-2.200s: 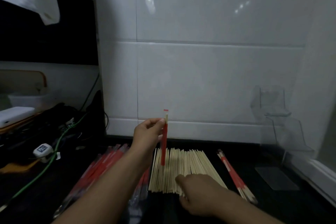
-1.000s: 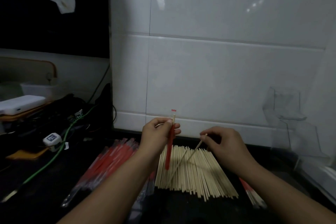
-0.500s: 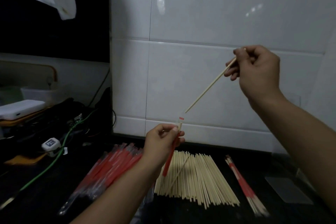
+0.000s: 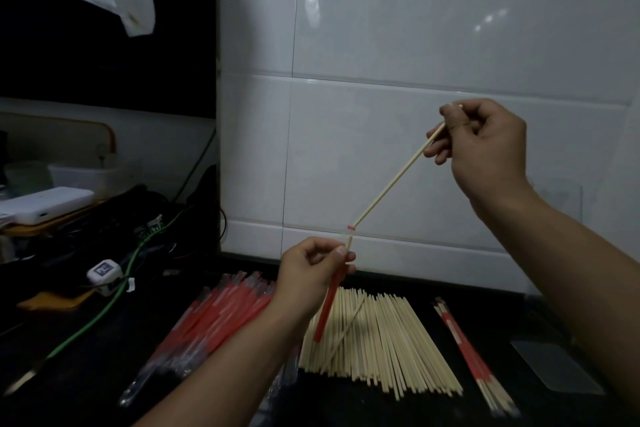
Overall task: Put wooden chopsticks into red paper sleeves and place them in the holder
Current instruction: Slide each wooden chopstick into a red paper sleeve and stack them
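Threading chopstick (image 4: 393,181) toward sleeve (image 4: 330,296) mouth, tip just above the red-edged opening. Right hand (image 4: 485,146) pinching chopstick at its top end; left hand (image 4: 311,279) pinching sleeve near the mouth, sleeve hanging over loose stick pile (image 4: 377,347) on desk (image 4: 86,374). Chopstick: light, stiff, thin, likely steadier gripped lower. Sleeve: limp film, likely crushes shut if squeezed. Holder not identifiable. No legible writing; tag (image 4: 103,268) unreadable.

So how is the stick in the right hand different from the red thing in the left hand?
The chopstick in the right hand is bare pale wood; the sleeve in the left hand is red paper. The chopstick slants up high; the sleeve hangs lower, nearly upright. Both are long, thin and pinched near the top.
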Demonstrator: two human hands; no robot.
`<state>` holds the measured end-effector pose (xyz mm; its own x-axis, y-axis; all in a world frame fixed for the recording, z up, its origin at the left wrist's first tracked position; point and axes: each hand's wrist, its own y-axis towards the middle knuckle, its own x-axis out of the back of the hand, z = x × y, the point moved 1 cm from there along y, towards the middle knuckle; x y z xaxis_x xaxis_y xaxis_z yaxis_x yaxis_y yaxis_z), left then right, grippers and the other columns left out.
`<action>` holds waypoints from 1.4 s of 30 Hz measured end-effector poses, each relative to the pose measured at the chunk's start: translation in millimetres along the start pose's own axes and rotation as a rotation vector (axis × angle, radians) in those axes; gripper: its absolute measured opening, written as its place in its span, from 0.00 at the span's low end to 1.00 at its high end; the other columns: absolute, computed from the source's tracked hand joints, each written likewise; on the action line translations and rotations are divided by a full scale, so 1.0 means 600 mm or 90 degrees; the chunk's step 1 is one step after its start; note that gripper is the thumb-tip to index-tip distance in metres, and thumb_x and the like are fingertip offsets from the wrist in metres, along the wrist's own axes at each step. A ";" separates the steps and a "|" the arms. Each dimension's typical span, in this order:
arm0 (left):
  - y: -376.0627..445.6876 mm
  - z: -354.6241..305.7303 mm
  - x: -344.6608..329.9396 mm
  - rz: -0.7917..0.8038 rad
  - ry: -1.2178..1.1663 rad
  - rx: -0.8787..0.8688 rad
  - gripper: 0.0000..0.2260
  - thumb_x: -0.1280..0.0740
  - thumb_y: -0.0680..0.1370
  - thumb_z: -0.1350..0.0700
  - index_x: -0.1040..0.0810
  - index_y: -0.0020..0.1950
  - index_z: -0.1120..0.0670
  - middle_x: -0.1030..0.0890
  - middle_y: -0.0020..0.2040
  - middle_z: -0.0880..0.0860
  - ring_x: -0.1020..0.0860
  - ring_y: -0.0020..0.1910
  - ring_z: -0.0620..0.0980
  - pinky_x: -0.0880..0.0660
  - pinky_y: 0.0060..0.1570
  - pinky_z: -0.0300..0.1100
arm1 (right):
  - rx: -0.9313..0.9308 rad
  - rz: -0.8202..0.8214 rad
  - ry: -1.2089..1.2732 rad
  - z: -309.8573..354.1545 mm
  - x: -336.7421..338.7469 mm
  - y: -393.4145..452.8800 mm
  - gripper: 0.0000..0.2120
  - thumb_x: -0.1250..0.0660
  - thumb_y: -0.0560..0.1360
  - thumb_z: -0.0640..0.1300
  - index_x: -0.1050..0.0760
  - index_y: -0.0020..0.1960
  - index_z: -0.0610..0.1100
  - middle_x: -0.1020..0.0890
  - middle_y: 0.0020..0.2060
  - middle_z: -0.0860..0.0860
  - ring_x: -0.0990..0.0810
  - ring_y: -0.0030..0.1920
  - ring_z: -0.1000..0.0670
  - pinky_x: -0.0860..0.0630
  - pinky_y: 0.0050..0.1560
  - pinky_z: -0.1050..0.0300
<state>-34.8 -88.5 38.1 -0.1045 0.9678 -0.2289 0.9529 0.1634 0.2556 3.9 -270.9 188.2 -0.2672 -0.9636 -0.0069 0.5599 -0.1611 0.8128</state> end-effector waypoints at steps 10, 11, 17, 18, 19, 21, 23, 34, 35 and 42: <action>0.002 0.005 0.000 0.013 0.003 0.000 0.04 0.34 0.79 0.64 0.22 0.53 0.63 0.14 0.46 0.57 0.15 0.47 0.54 0.18 0.48 0.40 | -0.003 0.012 -0.014 -0.010 -0.004 -0.004 0.05 0.39 0.82 0.40 0.26 0.48 0.42 0.19 0.34 0.47 0.19 0.28 0.51 0.25 0.29 0.61; 0.002 0.005 0.000 0.015 0.005 -0.001 0.04 0.34 0.79 0.63 0.22 0.53 0.62 0.14 0.46 0.56 0.15 0.46 0.53 0.18 0.47 0.40 | -0.003 0.015 -0.014 -0.011 -0.005 -0.005 0.06 0.39 0.82 0.41 0.26 0.47 0.43 0.19 0.34 0.47 0.19 0.28 0.51 0.25 0.29 0.61; 0.004 0.007 -0.001 0.021 0.018 -0.013 0.05 0.34 0.80 0.64 0.22 0.53 0.64 0.14 0.46 0.58 0.15 0.45 0.53 0.19 0.42 0.36 | -0.021 0.049 -0.003 -0.019 -0.013 -0.011 0.05 0.38 0.82 0.40 0.25 0.49 0.40 0.19 0.33 0.46 0.20 0.28 0.51 0.25 0.29 0.61; 0.004 0.007 -0.002 0.022 0.020 -0.014 0.05 0.34 0.80 0.64 0.22 0.53 0.64 0.14 0.46 0.58 0.15 0.45 0.53 0.20 0.42 0.36 | -0.030 0.059 0.000 -0.020 -0.015 -0.013 0.05 0.38 0.81 0.40 0.25 0.49 0.40 0.19 0.33 0.45 0.20 0.28 0.51 0.24 0.29 0.60; 0.003 0.007 -0.002 0.024 0.020 -0.014 0.05 0.34 0.80 0.64 0.22 0.53 0.63 0.14 0.46 0.58 0.14 0.45 0.53 0.20 0.42 0.36 | -0.037 0.068 0.000 -0.021 -0.017 -0.014 0.05 0.38 0.81 0.40 0.25 0.49 0.39 0.19 0.33 0.45 0.20 0.28 0.51 0.24 0.29 0.60; 0.002 0.008 -0.002 0.022 0.013 -0.012 0.05 0.34 0.80 0.64 0.22 0.53 0.64 0.14 0.46 0.58 0.14 0.44 0.52 0.20 0.42 0.36 | -0.044 0.081 -0.002 -0.023 -0.020 -0.017 0.05 0.37 0.81 0.39 0.24 0.49 0.40 0.18 0.33 0.45 0.19 0.28 0.50 0.24 0.30 0.59; 0.002 0.008 -0.004 0.018 0.000 -0.011 0.05 0.34 0.80 0.64 0.22 0.53 0.64 0.14 0.45 0.58 0.15 0.43 0.52 0.20 0.40 0.35 | -0.035 0.094 -0.014 -0.024 -0.021 -0.021 0.03 0.35 0.80 0.39 0.24 0.49 0.42 0.18 0.33 0.45 0.18 0.29 0.49 0.24 0.30 0.58; 0.010 -0.007 -0.016 0.034 -0.064 0.003 0.07 0.34 0.80 0.60 0.22 0.56 0.61 0.14 0.47 0.57 0.14 0.47 0.54 0.19 0.51 0.47 | 0.053 0.317 -0.312 -0.056 -0.066 -0.102 0.11 0.33 0.78 0.52 0.16 0.43 0.48 0.16 0.37 0.55 0.18 0.38 0.55 0.21 0.45 0.53; 0.012 -0.009 -0.015 0.028 -0.071 0.005 0.07 0.34 0.80 0.59 0.22 0.56 0.61 0.14 0.47 0.57 0.14 0.47 0.54 0.19 0.50 0.48 | 0.040 0.368 -0.316 -0.058 -0.068 -0.110 0.10 0.34 0.78 0.51 0.15 0.48 0.48 0.15 0.42 0.54 0.18 0.41 0.56 0.21 0.47 0.55; 0.015 -0.006 -0.005 0.012 -0.078 0.016 0.06 0.34 0.80 0.60 0.21 0.55 0.59 0.14 0.48 0.56 0.14 0.48 0.53 0.20 0.52 0.48 | -0.129 0.389 -0.180 -0.065 -0.070 -0.110 0.12 0.31 0.77 0.48 0.20 0.59 0.47 0.17 0.45 0.54 0.17 0.46 0.55 0.23 0.47 0.60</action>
<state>-26.9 -89.6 44.2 -0.0525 0.9399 -0.3373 0.9613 0.1391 0.2380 8.8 -228.4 112.1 -0.0366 -0.8063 0.5904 0.8025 0.3284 0.4982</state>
